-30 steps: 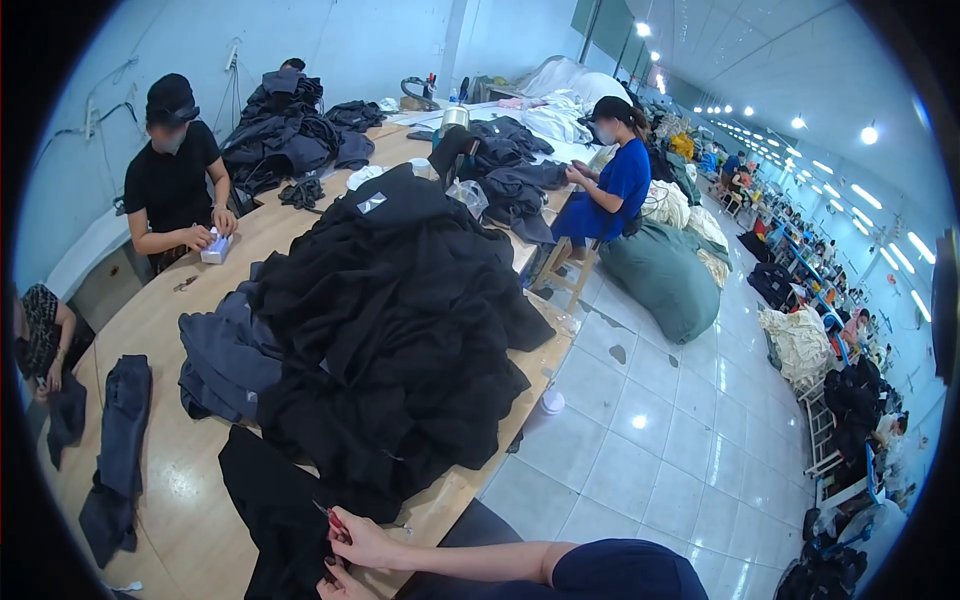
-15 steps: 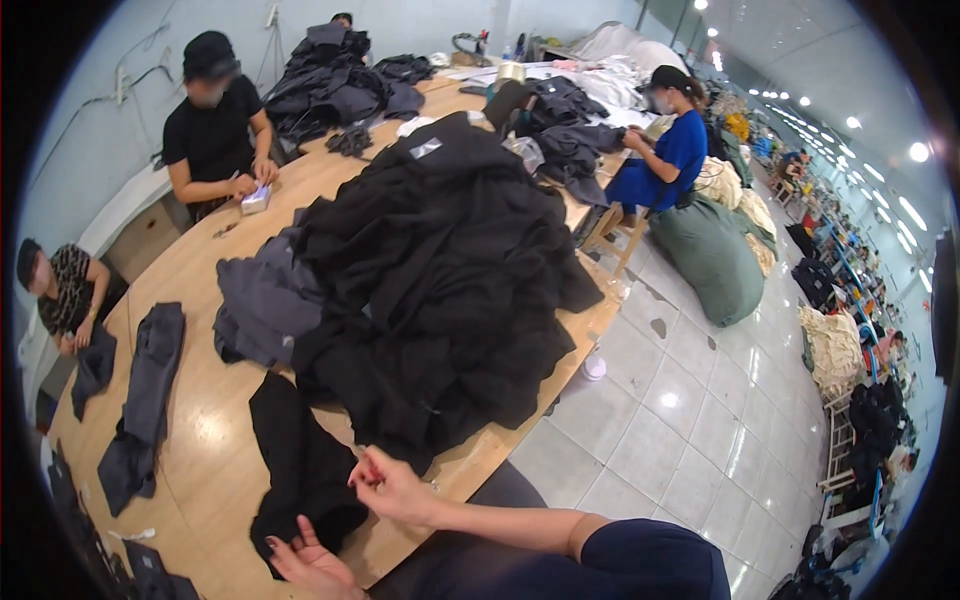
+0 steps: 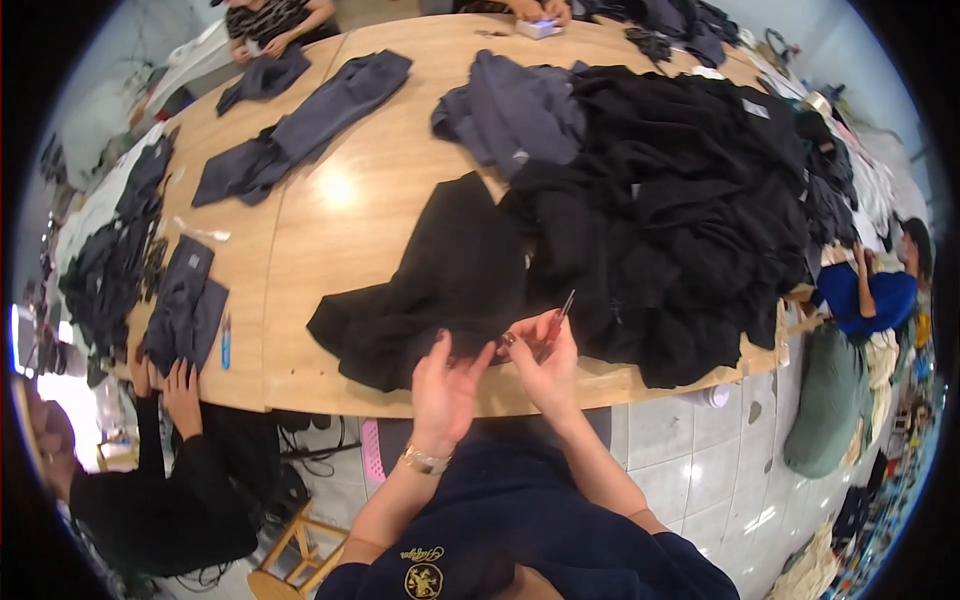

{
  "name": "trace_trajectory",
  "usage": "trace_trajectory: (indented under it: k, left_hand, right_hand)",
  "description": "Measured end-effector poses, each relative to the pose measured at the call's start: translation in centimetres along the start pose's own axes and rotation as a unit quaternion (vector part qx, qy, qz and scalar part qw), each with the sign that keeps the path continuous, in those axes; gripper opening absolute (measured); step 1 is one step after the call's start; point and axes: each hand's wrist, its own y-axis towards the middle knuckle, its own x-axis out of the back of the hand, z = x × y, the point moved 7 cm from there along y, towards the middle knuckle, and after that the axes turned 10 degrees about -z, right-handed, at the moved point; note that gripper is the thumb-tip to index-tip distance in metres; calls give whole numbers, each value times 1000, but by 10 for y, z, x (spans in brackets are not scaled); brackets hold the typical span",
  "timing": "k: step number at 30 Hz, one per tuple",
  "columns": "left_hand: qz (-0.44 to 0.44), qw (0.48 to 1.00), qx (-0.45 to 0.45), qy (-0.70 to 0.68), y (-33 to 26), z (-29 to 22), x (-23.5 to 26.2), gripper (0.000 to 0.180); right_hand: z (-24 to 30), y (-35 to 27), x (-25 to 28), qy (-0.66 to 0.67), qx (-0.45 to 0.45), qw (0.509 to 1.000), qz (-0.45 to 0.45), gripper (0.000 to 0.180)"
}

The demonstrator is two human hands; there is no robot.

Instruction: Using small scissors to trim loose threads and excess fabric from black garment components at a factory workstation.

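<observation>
A black garment (image 3: pixel 450 260) lies spread on the wooden table in front of me, its lower edge under my hands. My left hand (image 3: pixel 446 392) hovers over or rests at that edge, palm up with its fingers apart; whether it touches the cloth I cannot tell. Closed beside it, my right hand (image 3: pixel 548 370) grips a small red-handled tool (image 3: pixel 564 308) whose thin, pointed metal tip sticks out past the fingers. The tool's exact kind is unclear. Just right of both hands, a big heap of black garments (image 3: pixel 690 220) covers the table.
Grey garments (image 3: pixel 515 110) lie against the heap, and another (image 3: pixel 310 125) stretches across the wooden table (image 3: pixel 330 240). At left, a co-worker's hand (image 3: pixel 182 400) presses a folded grey garment (image 3: pixel 185 290) near a blue tool (image 3: pixel 226 342). A wooden stool (image 3: pixel 300 550) stands below.
My view has swung left and downward, bringing both forearms and the co-worker at left into sight. My right hand still holds the small tool; its pointed tip now shows clearly.
</observation>
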Motion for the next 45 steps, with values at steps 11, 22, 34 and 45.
trace_trajectory:
  k: [11, 22, 34, 45]
  left_hand:
    - [8, 978, -175, 109, -3, 1, 16, 22]
    - [-53, 826, -372, 420, -16, -3, 9, 38]
    - [-5, 994, -104, 39, 2, 2, 14, 21]
    - [7, 991, -131, 38, -1, -6, 9, 15]
  right_hand:
    - [-13, -7, -13, -41, 1, 999, 31, 26]
    - [-24, -4, -10, -84, -23, 996, 27, 30]
    - [-1, -4, -7, -13, -8, 998, 57, 23]
    - [4, -17, -10, -488, 234, 834, 109, 23]
